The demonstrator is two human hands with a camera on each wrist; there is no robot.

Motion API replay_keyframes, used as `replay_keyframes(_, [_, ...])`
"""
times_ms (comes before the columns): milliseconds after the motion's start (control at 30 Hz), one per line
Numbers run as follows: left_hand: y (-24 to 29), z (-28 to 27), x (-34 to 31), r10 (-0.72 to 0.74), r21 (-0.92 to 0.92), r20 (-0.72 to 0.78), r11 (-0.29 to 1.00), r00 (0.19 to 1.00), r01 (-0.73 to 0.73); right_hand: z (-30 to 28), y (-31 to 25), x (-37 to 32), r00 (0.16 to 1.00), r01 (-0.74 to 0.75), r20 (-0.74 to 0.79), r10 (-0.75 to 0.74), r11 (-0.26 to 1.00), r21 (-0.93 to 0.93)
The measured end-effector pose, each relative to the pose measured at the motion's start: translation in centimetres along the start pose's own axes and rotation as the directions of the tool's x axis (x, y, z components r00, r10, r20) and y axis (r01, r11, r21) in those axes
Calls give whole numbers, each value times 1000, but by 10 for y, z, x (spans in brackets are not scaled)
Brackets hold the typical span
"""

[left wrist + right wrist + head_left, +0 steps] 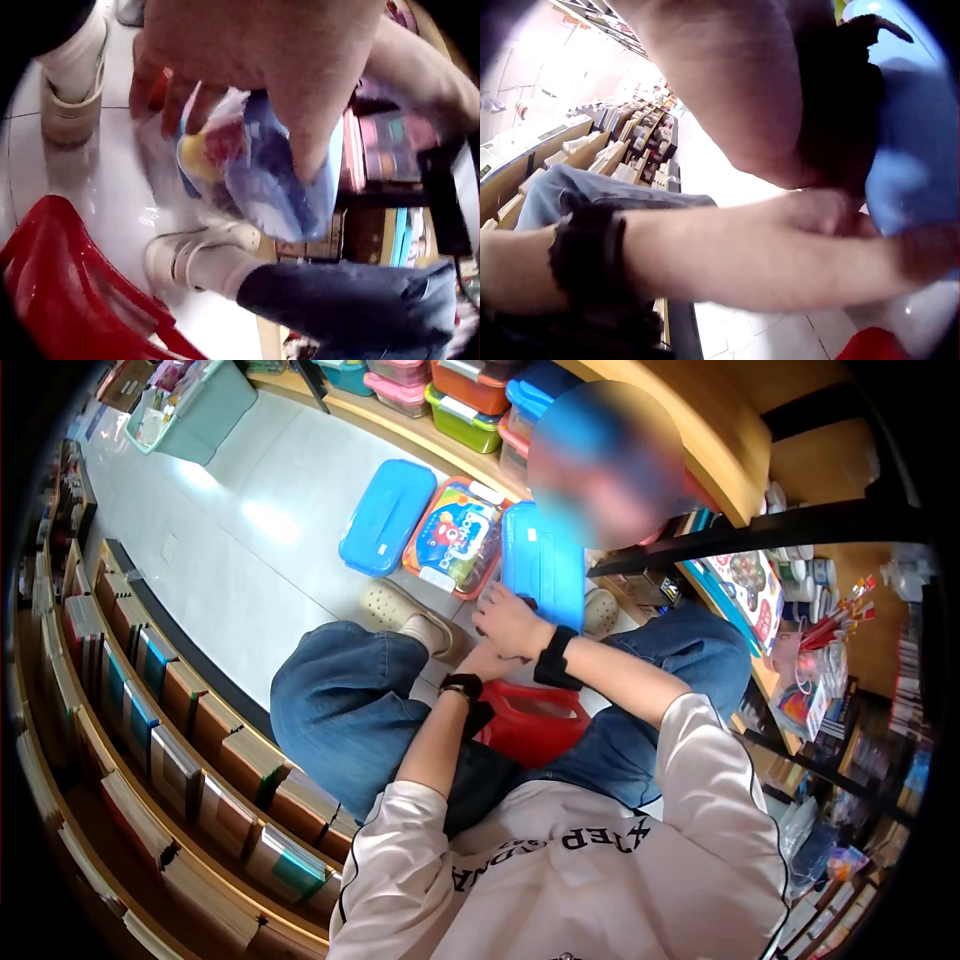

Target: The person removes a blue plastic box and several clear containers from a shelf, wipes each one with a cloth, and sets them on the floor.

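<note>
- Crossed close, my left hand (488, 660) could snag my right hand (510, 619).
- Reaching could shove the blue rectangular plastic lid (545, 555).
- Blurred; I can't tell either grip.

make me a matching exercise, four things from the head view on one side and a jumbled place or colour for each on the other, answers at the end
Things
1. glossy plastic object
2. box with a colourful label
3. clogs
4. storage tub

Places and colours
a. cream
b. between two blue plastic pieces
c. pale green, near the top left of the head view
d. red, between the person's legs

Pairs: 1-d, 2-b, 3-a, 4-c
</note>
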State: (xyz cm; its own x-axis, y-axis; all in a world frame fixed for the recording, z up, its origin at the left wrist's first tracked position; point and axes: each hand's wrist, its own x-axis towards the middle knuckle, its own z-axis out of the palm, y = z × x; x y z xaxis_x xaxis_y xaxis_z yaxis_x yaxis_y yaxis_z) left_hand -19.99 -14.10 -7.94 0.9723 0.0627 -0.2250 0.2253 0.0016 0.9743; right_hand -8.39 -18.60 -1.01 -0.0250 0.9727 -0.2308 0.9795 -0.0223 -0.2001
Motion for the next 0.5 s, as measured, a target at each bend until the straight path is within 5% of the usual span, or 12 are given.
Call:
replay_keyframes(67, [-19,-10,-4,-29,33,51,999,998,27,-1,-13,-11,999,-28,-43,27,1000,-7])
replay_keyframes(133, [-18,-24,-11,-341,404,101,873,935,274,4,-21,-19,994,-16,-108,13,1000,-27])
replay_keyframes(167, [-17,-27,-12,-339,412,103,870,935,270,7,-23,-23,997,18,-75,-17,1000,7])
replay_keyframes(233, [-7,-33,-14,-479,573,-264,620,837,536,7,-32,-32,999,46,-27,-45,997,55])
replay_keyframes(367, [1,-37,-21,-277,540,-517,629,810,559,25,-34,-52,946,205,-238,-221,974,-90])
replay_keyframes(500, [2,-33,-3,-196,570,-516,648,834,505,12,-28,-80,947,291,-127,-294,956,-42])
